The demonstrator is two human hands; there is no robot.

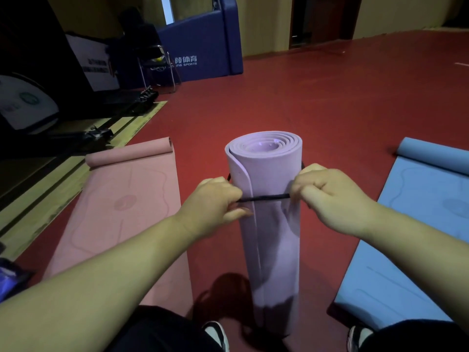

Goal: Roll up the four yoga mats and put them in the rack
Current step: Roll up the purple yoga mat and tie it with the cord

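Our shoes [215, 335] poke in at the bottom edge. Between them we stand the rolled purple mat [271, 237] on its end on the red floor [317, 110], so both hands are free to tie it. Our left hand [215, 199] pinches one end of a thin black cord [265, 198] and our right hand [330, 196] pinches the other end. We pull the cord tight across the front of the roll, we think to stop it from opening. Most of the cord is hidden behind the roll.

The pink mat [121, 212] lies flat on the left and the blue mat [411, 237] on the right, each curled only at its far end. The blue one is cut off at the side. We see no fourth mat, and the dark corner is too dim to show a rack.
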